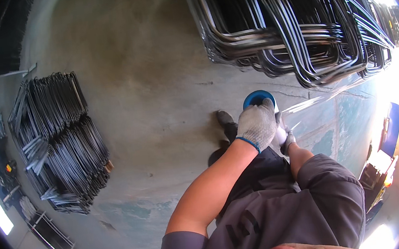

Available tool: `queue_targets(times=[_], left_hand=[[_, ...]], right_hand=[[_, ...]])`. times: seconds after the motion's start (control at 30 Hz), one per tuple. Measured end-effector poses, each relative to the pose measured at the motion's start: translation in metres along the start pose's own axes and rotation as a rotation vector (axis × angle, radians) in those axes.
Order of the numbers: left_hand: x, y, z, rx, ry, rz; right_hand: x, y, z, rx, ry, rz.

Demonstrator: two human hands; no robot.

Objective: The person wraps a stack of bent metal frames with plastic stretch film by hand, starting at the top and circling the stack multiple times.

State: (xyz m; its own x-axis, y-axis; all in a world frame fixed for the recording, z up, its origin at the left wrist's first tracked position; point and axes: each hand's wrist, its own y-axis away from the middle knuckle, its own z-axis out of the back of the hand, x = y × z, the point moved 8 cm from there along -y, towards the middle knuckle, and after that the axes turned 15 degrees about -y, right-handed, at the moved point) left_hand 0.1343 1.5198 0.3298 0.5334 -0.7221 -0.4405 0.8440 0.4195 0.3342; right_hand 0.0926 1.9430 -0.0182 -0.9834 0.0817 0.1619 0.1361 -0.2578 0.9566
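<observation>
In front of my body I hold a roll of stretch film (pixel 280 136), with a round blue end (pixel 257 97) at its top and a white side lower down. My left hand (pixel 257 125), in a pale knit glove with a blue cuff edge, is closed round the upper part, just below the blue end. Lower and to the right, my right hand (pixel 288 140), also gloved, grips the roll; its fingers are partly hidden. A shiny clear strip (pixel 322 99), which looks like film, stretches from beside the roll to the right, under a big stack of bent metal tube frames (pixel 292 30).
At the left, more dark metal frames (pixel 66 144) stand packed in rows on the concrete floor (pixel 132 97). Racks (pixel 49 232) line the far left wall. A blue panel (pixel 391 127) stands at the right. My shoe (pixel 225 117) shows beside the left hand.
</observation>
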Motion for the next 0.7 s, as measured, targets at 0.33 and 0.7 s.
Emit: queue_targets(times=[0.33,0.7], left_hand=[[0.163,-0.045,0.128,0.068,0.032,-0.203],[0.329,-0.143,0.265,0.108,-0.140,-0.468]], right_hand=[[-0.131,0.076,-0.223,-0.092,-0.071,0.009],[-0.242,0.152,-0.481,-0.080,-0.304,-0.037]])
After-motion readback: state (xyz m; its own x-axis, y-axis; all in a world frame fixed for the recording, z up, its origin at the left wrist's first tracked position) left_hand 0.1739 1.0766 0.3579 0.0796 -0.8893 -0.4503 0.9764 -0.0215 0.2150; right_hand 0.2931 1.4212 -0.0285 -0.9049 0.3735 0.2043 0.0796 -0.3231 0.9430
